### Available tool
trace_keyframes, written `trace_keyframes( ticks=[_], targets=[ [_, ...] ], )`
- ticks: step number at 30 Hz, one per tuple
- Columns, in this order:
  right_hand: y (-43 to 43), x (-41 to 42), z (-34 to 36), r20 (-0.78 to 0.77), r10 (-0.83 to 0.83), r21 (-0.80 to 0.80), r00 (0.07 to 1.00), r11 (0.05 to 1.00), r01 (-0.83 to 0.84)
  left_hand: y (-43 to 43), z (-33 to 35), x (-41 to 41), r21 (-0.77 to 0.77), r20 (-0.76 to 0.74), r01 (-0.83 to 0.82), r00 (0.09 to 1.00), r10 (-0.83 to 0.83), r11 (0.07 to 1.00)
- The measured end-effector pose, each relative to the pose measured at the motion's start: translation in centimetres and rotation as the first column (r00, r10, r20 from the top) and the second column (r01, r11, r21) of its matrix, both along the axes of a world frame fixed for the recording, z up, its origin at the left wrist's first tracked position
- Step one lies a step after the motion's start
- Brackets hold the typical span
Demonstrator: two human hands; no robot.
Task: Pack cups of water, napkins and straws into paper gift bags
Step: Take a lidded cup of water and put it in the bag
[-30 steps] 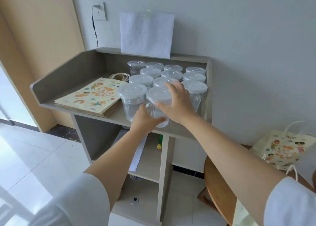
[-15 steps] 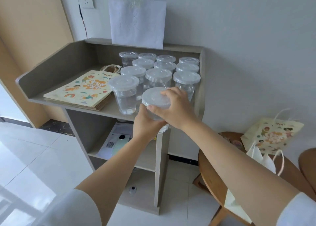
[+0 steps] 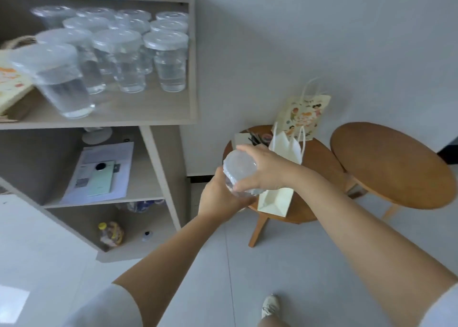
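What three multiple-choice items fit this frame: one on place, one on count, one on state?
1. Where is the cup that the left hand and right hand grip?
A. On the top shelf
B. In the air beside the white bag
C. Standing on the floor

2. How many round wooden tables show?
A. One
B. Two
C. Three

3. What is the state of the held cup's top?
A. Lid on
B. Lid off, open
C. Covered only by a napkin

Answers:
1 B: both hands hold it off any surface, right next to the upright white bag.
2 B: the near table bears the bags, and a second table stands to its right.
3 A: a translucent lid covers the cup's top.
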State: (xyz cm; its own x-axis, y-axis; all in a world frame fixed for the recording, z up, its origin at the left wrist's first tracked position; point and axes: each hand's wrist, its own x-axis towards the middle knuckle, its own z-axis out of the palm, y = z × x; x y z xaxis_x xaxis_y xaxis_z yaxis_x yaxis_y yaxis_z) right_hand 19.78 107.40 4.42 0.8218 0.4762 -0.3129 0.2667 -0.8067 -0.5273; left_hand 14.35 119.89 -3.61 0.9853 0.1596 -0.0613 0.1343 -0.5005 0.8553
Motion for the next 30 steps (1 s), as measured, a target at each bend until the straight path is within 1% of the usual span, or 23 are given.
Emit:
trace_keyframes(
  ticks=[5,7,8,9,10,12,14,17,19,21,23,25,28,30],
  targets=[
    [-7.6,3.1,-1.1,0.057,-0.125,0.046,0.99,0.991,0.123,-7.1,-0.3,4.6,-0.061,-0.038,0.176,0.983,-0.178,0.983],
    [-10.5,4.7,-1.6,0.087,-0.145,0.059,0.986,0.988,0.141,-9.0,-1.0,7.3,-0.089,-0.093,0.245,0.963,-0.253,0.966],
    [-11.9,5.6,-1.7,0.107,-0.141,0.058,0.984,0.989,0.135,-9.8,-1.7,8.7,-0.065,-0.115,0.257,0.958,-0.263,0.964],
    [-13.2,6.5,-1.7,0.125,-0.129,0.058,0.984,0.991,0.123,-10.4,-2.4,10.0,-0.021,-0.128,0.239,0.962,-0.24,0.971],
    [-14.3,7.4,-1.6,0.138,-0.115,0.066,0.984,0.992,0.107,-10.8,-3.2,11.3,0.033,-0.146,0.187,0.973,-0.181,0.982],
    [-16.1,9.3,-1.3,0.161,-0.084,0.098,0.983,0.993,0.069,-11.7,-4.6,13.4,0.124,-0.212,0.022,0.977,0.005,0.992],
    [-17.1,11.1,-0.7,0.2,-0.054,0.134,0.978,0.991,0.027,-12.8,-5.3,14.8,0.195,-0.292,-0.091,0.945,0.146,0.977],
    [-17.4,13.3,0.2,0.235,-0.019,0.185,0.972,0.982,-0.025,-14.6,-5.1,16.3,0.241,-0.357,-0.123,0.911,0.206,0.963],
    [-17.1,14.6,0.5,0.238,-0.011,0.216,0.971,0.975,-0.042,-15.3,-4.9,17.2,0.262,-0.393,-0.116,0.894,0.215,0.958],
    [-16.5,16.0,0.6,0.264,-0.006,0.206,0.964,0.977,-0.05,-15.6,-5.1,18.4,0.302,-0.423,-0.085,0.88,0.213,0.949],
    [-15.5,17.5,0.4,0.313,0.014,0.134,0.95,0.989,-0.058,-16.0,-5.2,19.2,0.322,-0.458,-0.04,0.868,0.193,0.946],
    [-14.6,19.0,-0.1,0.328,0.041,0.054,0.944,0.997,-0.062,-16.2,-5.4,20.0,0.345,-0.503,0.004,0.845,0.181,0.939],
    [-13.7,21.4,-1.4,0.277,0.07,-0.049,0.958,0.997,-0.059,-15.7,-5.5,21.4,0.411,-0.544,0.045,0.814,0.205,0.911],
    [-13.5,22.8,-2.4,0.233,0.082,-0.114,0.969,0.992,-0.056,-14.8,-5.4,22.4,0.468,-0.545,0.053,0.803,0.242,0.882]
  ],
)
